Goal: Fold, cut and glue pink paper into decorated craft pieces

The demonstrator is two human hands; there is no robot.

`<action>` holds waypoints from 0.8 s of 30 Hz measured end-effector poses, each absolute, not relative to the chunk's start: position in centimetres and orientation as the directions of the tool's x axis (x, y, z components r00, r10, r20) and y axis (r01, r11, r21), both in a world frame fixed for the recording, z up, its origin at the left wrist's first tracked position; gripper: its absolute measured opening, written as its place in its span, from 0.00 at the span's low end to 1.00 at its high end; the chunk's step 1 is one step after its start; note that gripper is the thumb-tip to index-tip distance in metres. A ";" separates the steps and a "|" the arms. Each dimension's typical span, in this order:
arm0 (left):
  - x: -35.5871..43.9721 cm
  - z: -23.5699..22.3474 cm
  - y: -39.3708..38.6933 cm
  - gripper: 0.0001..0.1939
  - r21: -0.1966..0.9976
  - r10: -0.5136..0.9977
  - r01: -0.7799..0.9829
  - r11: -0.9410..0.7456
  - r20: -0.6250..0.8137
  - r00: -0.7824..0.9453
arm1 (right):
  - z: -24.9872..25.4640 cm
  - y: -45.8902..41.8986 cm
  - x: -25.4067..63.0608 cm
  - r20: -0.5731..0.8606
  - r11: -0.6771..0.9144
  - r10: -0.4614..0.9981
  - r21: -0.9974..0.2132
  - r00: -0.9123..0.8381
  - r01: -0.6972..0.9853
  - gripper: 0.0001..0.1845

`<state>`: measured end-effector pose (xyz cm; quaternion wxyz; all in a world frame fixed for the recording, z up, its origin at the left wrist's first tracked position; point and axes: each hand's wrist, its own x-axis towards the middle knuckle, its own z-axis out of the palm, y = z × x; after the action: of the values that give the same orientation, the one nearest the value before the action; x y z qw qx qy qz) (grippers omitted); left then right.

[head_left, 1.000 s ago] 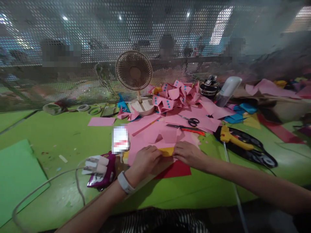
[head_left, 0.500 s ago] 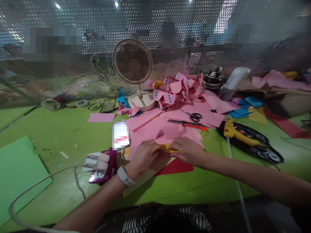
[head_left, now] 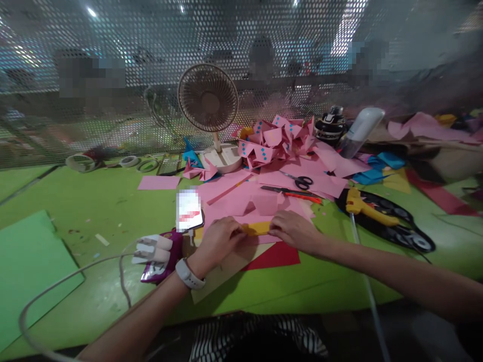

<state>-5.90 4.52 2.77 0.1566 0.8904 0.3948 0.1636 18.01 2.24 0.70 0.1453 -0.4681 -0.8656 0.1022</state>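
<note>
A narrow strip of yellow paper [head_left: 258, 229] stretches between my two hands, low over the pink paper on the table. My left hand [head_left: 222, 237], with a white band on its wrist, pinches the strip's left end. At the right end, the fingers of my right hand [head_left: 292, 231] are closed on the same strip. Beneath and in front lie a red sheet [head_left: 273, 256] and a pale cream sheet [head_left: 222, 274]. Folded pink paper [head_left: 260, 203] stands just beyond my hands. My fingertips are partly hidden.
A lit phone [head_left: 189, 211] and a purple pack with white plugs [head_left: 160, 256] sit left. Scissors [head_left: 302, 181] and a craft knife [head_left: 289, 191] lie beyond my hands. A yellow glue gun [head_left: 372, 208] rests right. Behind are a fan [head_left: 209, 98] and folded pink pieces [head_left: 277, 138].
My right hand has slid slightly right along the yellow strip, so more of it shows between my hands. My left hand still pinches its end. The view has shifted a little.
</note>
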 end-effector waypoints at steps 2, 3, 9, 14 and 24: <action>-6.2 2.8 4.6 0.08 0.389 0.774 0.682 -0.620 0.157 0.614 | 0.8 2.4 18.2 0.130 0.497 0.865 -0.339 -0.484 0.798 0.09; -6.4 2.8 4.6 0.09 0.374 0.782 0.697 -0.612 0.153 0.604 | 0.8 2.6 18.3 0.117 0.482 0.873 -0.356 -0.474 0.800 0.09; -6.9 2.7 4.5 0.09 0.224 0.810 0.778 -0.587 0.151 0.567 | 0.8 4.1 18.7 -0.037 0.402 0.873 -0.513 -0.487 0.759 0.09; -7.0 3.8 4.0 0.08 0.126 0.826 0.817 -0.563 0.131 0.549 | 1.2 4.7 18.6 -0.111 0.349 0.868 -0.558 -0.484 0.753 0.09; -2.7 0.7 -0.5 0.40 0.120 0.615 0.604 -0.788 0.212 0.759 | 1.8 4.7 18.2 -0.108 0.382 0.851 -0.544 -0.515 0.747 0.06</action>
<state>-2.66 -0.50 0.71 0.0222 0.9377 0.3251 0.1207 18.16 4.72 1.80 0.0947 -0.4834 -0.8260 0.2740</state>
